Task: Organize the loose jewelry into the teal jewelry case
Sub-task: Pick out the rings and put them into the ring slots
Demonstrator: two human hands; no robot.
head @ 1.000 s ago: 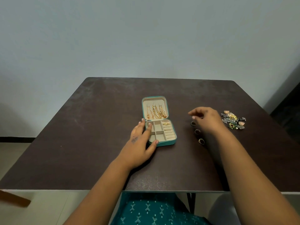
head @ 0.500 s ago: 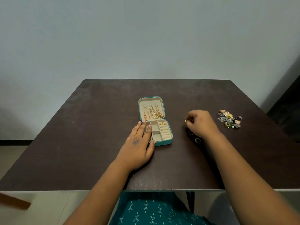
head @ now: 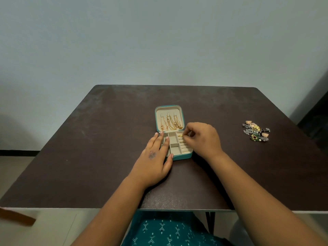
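Left hand flat, steadying teal case; right hand pinches something tiny, unidentifiable, over ring rolls. Risk: loose pinch drops it.

A dark brown worktop with rounded far corners carries an open teal jewelry case near its middle, lid laid back toward the far edge. A heap of loose jewelry lies well apart from it, near the right edge. The left hand rests flat at the case's near left corner.
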